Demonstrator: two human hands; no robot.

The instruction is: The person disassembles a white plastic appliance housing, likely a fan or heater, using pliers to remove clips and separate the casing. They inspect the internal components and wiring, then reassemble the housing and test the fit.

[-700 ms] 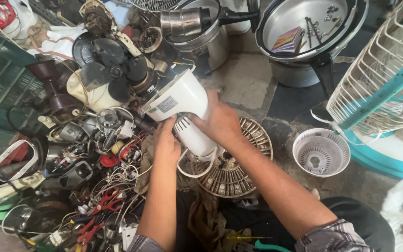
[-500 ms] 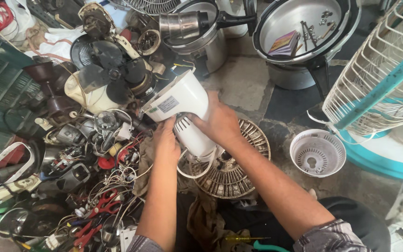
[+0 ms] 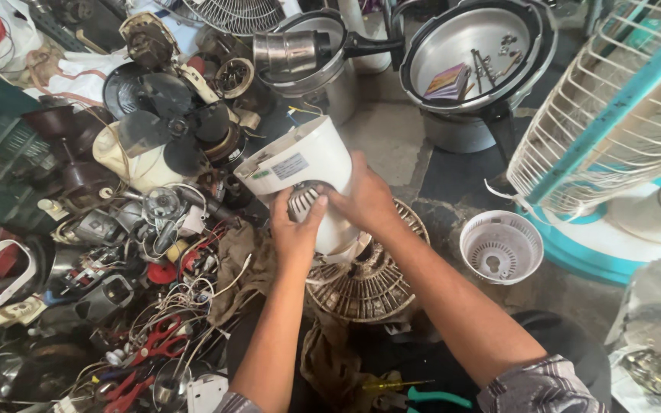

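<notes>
A white plastic fan motor housing [image 3: 311, 164] with a small label is held over a round wire fan guard [image 3: 372, 283] lying on the floor. My left hand [image 3: 294, 229] grips its lower left side, thumb near the vented grille. My right hand [image 3: 365, 200] clasps the housing's right side from above. Both forearms reach in from the bottom edge.
A heap of motors, wires and red-handled pliers [image 3: 154, 340] fills the left. A black fan blade [image 3: 166, 115] lies behind. Metal cookers [image 3: 480, 46] stand at the back. A white fan cage [image 3: 613, 115] and a small white cup-shaped cover [image 3: 501, 246] sit right.
The housing and both hands have stayed over the wire guard; the grip has shifted only slightly. The view has drifted a little.
</notes>
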